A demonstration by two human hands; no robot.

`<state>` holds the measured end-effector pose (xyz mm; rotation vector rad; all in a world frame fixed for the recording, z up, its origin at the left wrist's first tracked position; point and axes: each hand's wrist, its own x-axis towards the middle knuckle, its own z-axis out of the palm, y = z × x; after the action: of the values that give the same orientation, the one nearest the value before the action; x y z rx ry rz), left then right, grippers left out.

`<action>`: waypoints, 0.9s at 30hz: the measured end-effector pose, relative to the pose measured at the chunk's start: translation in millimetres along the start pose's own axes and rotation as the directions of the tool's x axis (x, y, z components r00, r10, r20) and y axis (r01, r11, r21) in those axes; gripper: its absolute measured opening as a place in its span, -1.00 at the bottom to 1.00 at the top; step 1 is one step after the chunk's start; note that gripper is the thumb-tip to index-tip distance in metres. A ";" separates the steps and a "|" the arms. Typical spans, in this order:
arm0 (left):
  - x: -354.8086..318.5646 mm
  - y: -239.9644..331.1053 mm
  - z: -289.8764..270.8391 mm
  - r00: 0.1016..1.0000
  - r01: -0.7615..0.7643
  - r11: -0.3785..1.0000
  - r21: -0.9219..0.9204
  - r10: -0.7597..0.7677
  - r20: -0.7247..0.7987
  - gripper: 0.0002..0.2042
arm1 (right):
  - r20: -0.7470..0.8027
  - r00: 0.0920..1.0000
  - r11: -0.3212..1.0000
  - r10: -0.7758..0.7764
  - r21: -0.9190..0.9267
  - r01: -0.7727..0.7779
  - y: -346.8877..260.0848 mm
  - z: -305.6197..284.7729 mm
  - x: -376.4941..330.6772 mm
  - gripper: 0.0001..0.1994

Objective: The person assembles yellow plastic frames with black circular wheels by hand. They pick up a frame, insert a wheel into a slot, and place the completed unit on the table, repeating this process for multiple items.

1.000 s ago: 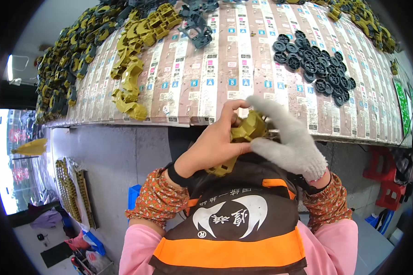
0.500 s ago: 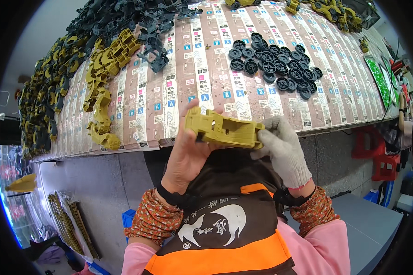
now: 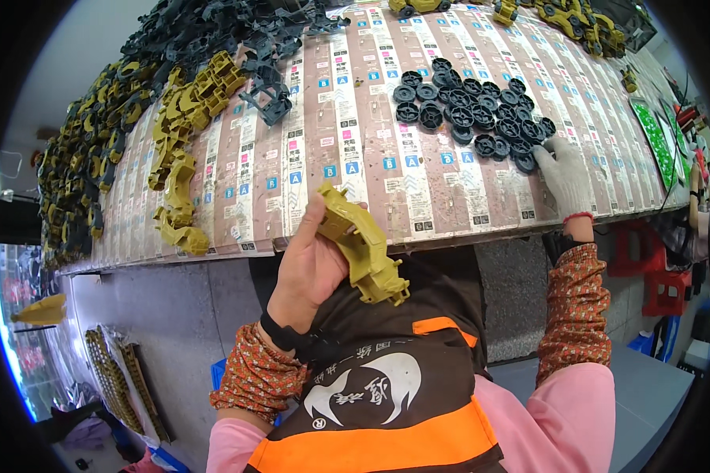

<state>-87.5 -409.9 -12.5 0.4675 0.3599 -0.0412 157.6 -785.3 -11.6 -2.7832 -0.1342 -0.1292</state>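
A mustard-yellow toy car body [image 3: 363, 251] rests tilted in my bare left hand [image 3: 312, 264], its lower end hanging over my apron. The thumb and fingers of that hand grip it by the upper end. At the near right edge of a cluster of black toy wheels [image 3: 473, 102], my white-gloved right hand [image 3: 564, 173] has its fingertips bent onto a black wheel [image 3: 525, 162]. The glove partly hides how the fingers meet that wheel.
A curved row of yellow car bodies [image 3: 177, 189] lies on the left of the patterned table [image 3: 315, 213]. Dark chassis parts [image 3: 213, 39] are heaped behind it, with more yellow-and-black pieces [image 3: 95, 134] along the far left. Red stools [image 3: 663, 288] stand below the table's right side.
My right hand has left the car body and moved right and away from me to the wheels. The car body has turned in my left hand, its free end now pointing down toward me.
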 end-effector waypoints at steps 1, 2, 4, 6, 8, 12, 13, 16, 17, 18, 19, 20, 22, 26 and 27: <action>-2.9 -0.4 2.3 1.000 0.017 1.000 0.001 -0.017 0.001 -0.56 | -0.009 1.000 1.000 -0.007 0.027 0.007 0.6 3.0 1.1 -0.66; -5.4 -1.2 4.4 0.999 0.035 0.999 0.002 -0.035 0.002 -0.57 | -0.018 1.000 0.999 -0.013 0.053 0.014 0.8 5.9 1.8 -0.66; -7.6 -5.4 8.3 1.000 -0.001 1.000 0.015 0.002 -0.021 -0.56 | -0.014 1.000 0.994 -0.011 0.105 0.012 -1.8 9.1 1.5 -0.68; -9.7 -6.4 7.5 0.999 0.010 0.997 0.073 -0.008 -0.031 -0.55 | 0.013 1.000 0.988 0.003 0.158 -0.005 -7.8 4.5 1.0 -0.69; -12.4 -3.4 3.7 0.998 0.066 0.981 0.182 -0.062 -0.031 -0.51 | 0.014 1.000 0.972 0.008 0.235 -0.011 -8.0 4.6 -0.8 -0.71; -15.8 -11.6 3.4 0.994 0.068 0.970 0.235 -0.047 -0.095 -0.46 | -0.175 0.984 0.953 -0.036 0.291 0.087 -29.9 -3.3 -22.2 -0.73; -19.1 -14.8 6.4 0.995 0.054 0.972 0.231 -0.034 -0.090 -0.47 | -0.269 0.960 0.950 -0.081 0.269 0.156 -37.0 -5.2 -30.8 -0.75; -26.4 -16.2 15.1 0.996 0.053 0.952 0.300 -0.027 -0.090 -0.35 | 0.044 0.999 0.614 -0.005 0.788 -0.032 -100.5 -24.5 -76.6 -0.83; -28.8 -17.4 17.8 0.997 0.038 0.948 0.315 -0.016 -0.071 -0.34 | 0.080 0.995 0.519 -0.063 0.854 -0.036 -117.1 -24.5 -91.0 -0.83; -30.2 -18.0 20.8 0.999 0.028 0.944 0.329 -0.012 -0.048 -0.33 | 0.161 0.979 0.476 -0.128 0.876 -0.082 -132.2 -22.1 -106.3 -0.82; -31.7 -18.6 23.7 1.000 0.017 0.939 0.344 -0.009 -0.025 -0.33 | 0.234 0.952 0.432 -0.198 0.892 -0.130 -145.2 -17.8 -120.6 -0.80; -34.4 -19.3 26.8 1.000 0.003 0.935 0.356 -0.002 -0.004 -0.34 | 0.281 0.933 0.416 -0.225 0.893 -0.169 -157.8 -12.6 -132.7 -0.78; -39.2 -21.1 31.0 1.000 -0.016 0.918 0.396 0.016 0.003 -0.31 | 0.312 0.909 0.399 -0.276 0.898 -0.187 -172.8 8.6 -150.0 -0.74; -46.5 -26.1 29.4 0.997 -0.058 0.870 0.490 0.076 -0.017 -0.25 | 0.150 0.926 0.441 -0.346 0.897 0.019 -189.5 25.8 -168.5 -0.72; -47.6 -26.4 27.3 0.996 -0.071 0.861 0.503 0.090 -0.013 -0.25 | 0.070 0.925 0.459 -0.374 0.881 0.119 -191.6 28.2 -171.7 -0.71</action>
<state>-126.3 -447.8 15.3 1.0049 0.3640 -0.0455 -31.5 -609.7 9.0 -1.6998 -0.5240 0.1953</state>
